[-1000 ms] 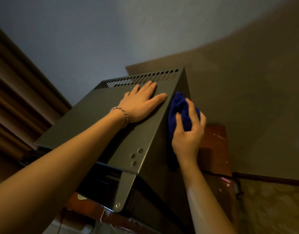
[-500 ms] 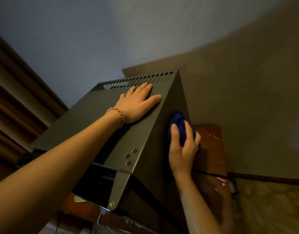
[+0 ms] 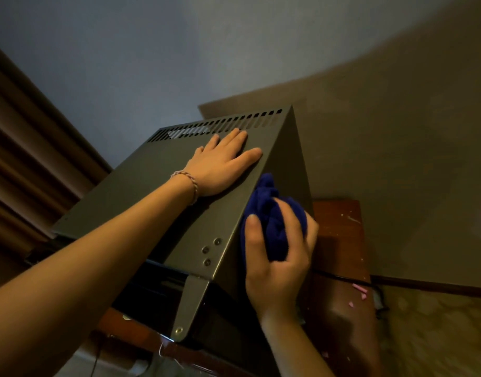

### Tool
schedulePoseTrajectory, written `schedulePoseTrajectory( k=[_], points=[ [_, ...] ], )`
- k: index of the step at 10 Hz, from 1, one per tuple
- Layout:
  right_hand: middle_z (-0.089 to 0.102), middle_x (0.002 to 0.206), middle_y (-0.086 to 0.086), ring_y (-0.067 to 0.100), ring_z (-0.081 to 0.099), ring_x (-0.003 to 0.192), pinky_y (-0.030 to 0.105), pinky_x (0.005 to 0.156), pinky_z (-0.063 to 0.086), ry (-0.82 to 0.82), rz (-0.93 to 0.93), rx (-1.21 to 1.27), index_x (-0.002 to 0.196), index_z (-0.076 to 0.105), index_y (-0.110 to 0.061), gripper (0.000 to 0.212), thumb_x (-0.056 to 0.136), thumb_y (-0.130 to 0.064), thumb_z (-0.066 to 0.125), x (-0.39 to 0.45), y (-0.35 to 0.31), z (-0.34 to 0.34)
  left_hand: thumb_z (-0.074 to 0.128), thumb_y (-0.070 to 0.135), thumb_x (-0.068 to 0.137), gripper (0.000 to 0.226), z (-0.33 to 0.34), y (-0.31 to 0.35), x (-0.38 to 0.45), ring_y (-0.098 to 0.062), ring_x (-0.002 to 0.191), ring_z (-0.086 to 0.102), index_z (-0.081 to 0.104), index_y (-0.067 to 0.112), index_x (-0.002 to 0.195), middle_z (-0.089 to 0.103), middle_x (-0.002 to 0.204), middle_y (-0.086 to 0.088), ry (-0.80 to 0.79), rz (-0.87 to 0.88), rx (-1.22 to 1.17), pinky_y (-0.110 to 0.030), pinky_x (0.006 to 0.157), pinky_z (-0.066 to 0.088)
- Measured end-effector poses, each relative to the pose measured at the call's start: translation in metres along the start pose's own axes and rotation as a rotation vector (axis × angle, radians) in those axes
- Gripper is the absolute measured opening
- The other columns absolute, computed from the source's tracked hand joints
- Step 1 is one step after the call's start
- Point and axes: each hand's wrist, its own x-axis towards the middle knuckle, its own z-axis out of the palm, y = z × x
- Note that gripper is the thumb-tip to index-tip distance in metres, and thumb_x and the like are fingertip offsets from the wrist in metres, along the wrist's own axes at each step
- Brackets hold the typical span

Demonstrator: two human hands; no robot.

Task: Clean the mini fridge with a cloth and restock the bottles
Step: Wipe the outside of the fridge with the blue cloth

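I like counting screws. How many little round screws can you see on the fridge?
4. Three cluster on the top's front corner, beside the right hand. One sits low on the hinge bracket. Others may be hidden.

— What is the person wearing on the arms?

— No sleeves show. Both forearms are bare from the bottom edge of the view up to the wrists.

— Anything on the left hand [image 3: 220, 167]?

— A thin braided bracelet [image 3: 189, 183] circles the left wrist. Its cord looks twisted from pale and darker strands, pinkish in this dim light. The exact colours are hard to tell.

— And the right hand [image 3: 277, 262]?

— No band shows on that wrist, no ring on the fingers [image 3: 254, 235] in view. The nails are short and plain, with no polish that can be made out.

— Gloves?

— None; both hands are bare.
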Motion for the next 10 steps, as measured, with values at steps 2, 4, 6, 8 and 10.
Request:
schedulePoseTrajectory(
  k=[2, 4, 6, 8, 10],
  points=[
    [0.052, 0.124, 0.001, 0.023, 0.055, 0.118, 0.049, 0.103, 0.046, 0.036, 0.062, 0.012, 0.123, 0.063, -0.038, 0.05, 0.083, -0.069, 0.061, 0.067, 0.03, 0.023, 0.018, 0.076, 0.086, 0.084, 0.0, 0.002, 0.002, -0.022, 0.152, -0.002, 0.009, 0.032, 0.157, -0.001, 0.165, 0.011, -0.01, -0.012, -0.004, -0.05, 0.122, 0.005],
    [0.049, 0.126, -0.002, 0.015, 0.055, 0.118, 0.03, 0.102, 0.045, 0.0, 0.184, 0.044, 0.129, 0.064, -0.022, 0.067, 0.079, -0.066, 0.061, 0.136, 0.077, 0.041, 0.013, 0.077, 0.079, 0.091, 0.0, 0.004, 0.003, -0.02, 0.152, -0.001, 0.009, 0.033, 0.158, 0.0, 0.165, 0.013, -0.012, -0.021, -0.013, -0.051, 0.122, 0.005],
    [0.048, 0.13, 0.003, 0.019, 0.056, 0.117, 0.036, 0.103, 0.046, -0.039, 0.303, -0.018, 0.131, 0.063, -0.025, 0.057, 0.086, -0.06, 0.062, 0.161, 0.143, 0.035, 0.015, 0.076, 0.081, 0.087, 0.0, 0.002, 0.003, -0.018, 0.152, -0.001, 0.009, 0.034, 0.157, 0.0, 0.165, 0.015, 0.004, 0.0, -0.014, -0.052, 0.122, 0.005],
    [0.049, 0.136, 0.014, 0.029, 0.05, 0.125, 0.033, 0.104, 0.038, -0.039, 0.554, -0.131, 0.131, 0.062, -0.021, 0.041, 0.097, -0.044, 0.06, 0.117, 0.209, -0.004, 0.017, 0.076, 0.08, 0.087, -0.001, 0.002, 0.004, -0.017, 0.152, 0.0, 0.01, 0.035, 0.157, 0.002, 0.165, 0.014, 0.004, 0.0, -0.031, -0.053, 0.121, 0.004],
    [0.048, 0.132, 0.008, 0.033, 0.054, 0.119, 0.047, 0.105, 0.042, -0.033, 0.703, -0.153, 0.13, 0.063, -0.019, 0.043, 0.095, -0.045, 0.062, 0.04, 0.219, -0.043, 0.017, 0.076, 0.08, 0.088, -0.001, 0.003, 0.004, -0.016, 0.152, 0.0, 0.01, 0.035, 0.157, 0.002, 0.165, 0.014, -0.002, 0.001, -0.041, -0.053, 0.12, 0.003]
  ],
)
